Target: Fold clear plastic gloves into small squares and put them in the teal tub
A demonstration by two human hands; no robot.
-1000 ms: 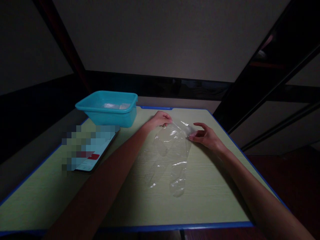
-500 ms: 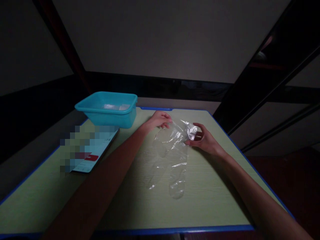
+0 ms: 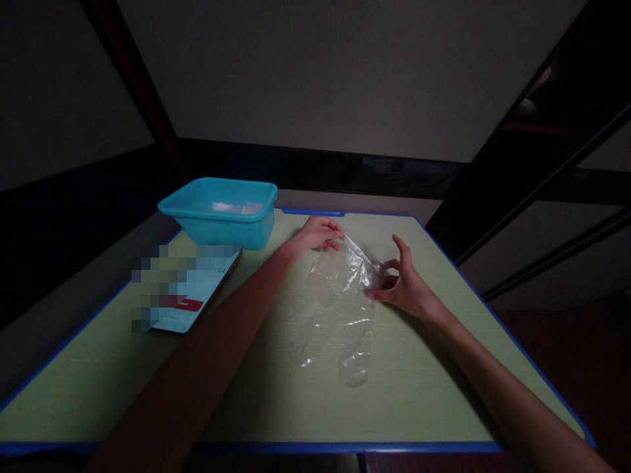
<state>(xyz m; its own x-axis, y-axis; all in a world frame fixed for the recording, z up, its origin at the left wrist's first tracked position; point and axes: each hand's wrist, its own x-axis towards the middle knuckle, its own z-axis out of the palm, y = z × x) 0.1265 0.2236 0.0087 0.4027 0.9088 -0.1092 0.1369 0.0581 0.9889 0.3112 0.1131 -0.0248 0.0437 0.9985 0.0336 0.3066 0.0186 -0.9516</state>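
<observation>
A clear plastic disposable glove [image 3: 355, 315] lies on the table with its finger ends toward me and its cuff away from me. My left hand [image 3: 320, 234] pinches the far left corner of the cuff and lifts it a little. At the cuff's right side, my right hand [image 3: 400, 284] has its thumb and a bent finger on the bunched film, while its index finger points up, free of the plastic. Between the two hands the cuff edge is drawn into a straight slanting line.
A turquoise plastic basket [image 3: 224, 231] with some whitish items in it stands at the table's back left. In front of it lies a tablet or phone with a lit screen [image 3: 197, 289], partly blurred out. The wooden table [image 3: 419, 394] has a blue edge.
My right hand has moved slightly down, and its index finger has lifted off the plastic. The cuff edge between the hands now runs straighter. The whole view has shifted slightly.
</observation>
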